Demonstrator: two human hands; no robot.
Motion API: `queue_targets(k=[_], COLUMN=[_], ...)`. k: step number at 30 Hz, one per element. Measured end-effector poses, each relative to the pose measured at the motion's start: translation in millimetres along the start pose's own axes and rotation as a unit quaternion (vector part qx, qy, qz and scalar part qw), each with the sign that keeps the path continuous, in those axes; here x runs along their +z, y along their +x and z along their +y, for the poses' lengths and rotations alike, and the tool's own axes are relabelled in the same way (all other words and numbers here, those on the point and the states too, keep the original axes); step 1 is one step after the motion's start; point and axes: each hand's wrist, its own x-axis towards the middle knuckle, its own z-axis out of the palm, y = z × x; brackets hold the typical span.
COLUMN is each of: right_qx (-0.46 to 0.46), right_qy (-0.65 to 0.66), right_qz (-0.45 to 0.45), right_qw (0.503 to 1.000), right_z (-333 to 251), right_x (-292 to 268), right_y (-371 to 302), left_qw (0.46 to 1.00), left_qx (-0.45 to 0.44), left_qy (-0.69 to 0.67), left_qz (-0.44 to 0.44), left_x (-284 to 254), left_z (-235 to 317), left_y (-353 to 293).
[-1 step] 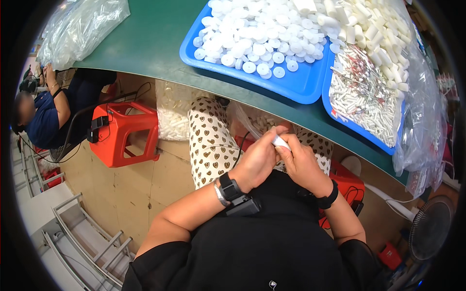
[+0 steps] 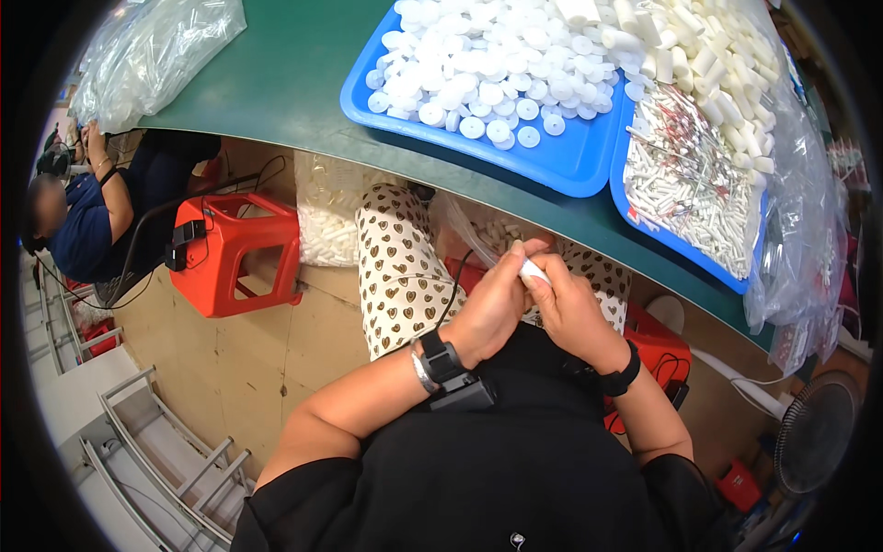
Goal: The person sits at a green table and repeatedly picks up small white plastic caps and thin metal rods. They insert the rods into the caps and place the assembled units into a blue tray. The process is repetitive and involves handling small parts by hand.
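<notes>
Over my lap, my left hand (image 2: 492,311) and my right hand (image 2: 572,308) come together, fingers closed around a small white cylindrical piece (image 2: 533,271). Its end shows between the thumbs; the rest is hidden in the fingers. Beyond my hands on the table are two blue trays. The larger tray (image 2: 575,180) carries a heap of translucent white discs (image 2: 478,83) with small centre holes. In the smaller tray (image 2: 685,256) lie many thin white sticks (image 2: 685,175) with some red and silvery wire-like bits, and a pile of cream-white cylinders (image 2: 717,69) spreads behind and beside them.
The green table (image 2: 276,83) edge runs just past my knees. A clear plastic bag (image 2: 166,55) lies at its far left, another (image 2: 796,221) at right. Bags of white parts (image 2: 331,212) stand below. Left are a red stool (image 2: 235,258) and a seated person (image 2: 92,221); a fan (image 2: 817,428) stands right.
My left wrist has shifted very slightly to the right, and the white piece has moved a little with the fingers. The trays and bags look the same.
</notes>
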Motion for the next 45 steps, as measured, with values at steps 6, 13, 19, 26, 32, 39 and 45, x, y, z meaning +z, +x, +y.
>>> queue_targets(k=[6,13,19,26,32,39,45], right_qx=[0.111,-0.004,-0.028,0.206,0.106,0.139,-0.151], right_qy=[0.234,0.048,0.035,0.329,0.110,-0.218,-0.200], right_qz=[-0.046,0.012,0.023,-0.082,0.007,-0.067,0.043], right_qw=[0.965,0.999,0.999,0.918,0.988,0.964,0.967], right_z=[-4,-15,-12,-3,24,22,-52], right_x=[-3,-6,-4,-10,1,-9,-83], right_y=[3,5,4,4,14,14,-17], left_qw=[0.999,0.998,0.999,0.997,0.995,0.962,0.834], left_qx=[-0.001,-0.016,-0.021,0.010,-0.075,-0.073,0.203], left_qy=[0.031,-0.045,-0.038,0.078,0.066,0.262,0.512], left_qz=[-0.026,-0.033,-0.027,-0.023,0.012,-0.013,-0.041], left_x=[2,2,-1,2,-11,6,49], left_z=[1,17,12,0,0,49,105], left_y=[-6,-4,-2,-10,-4,-26,-36])
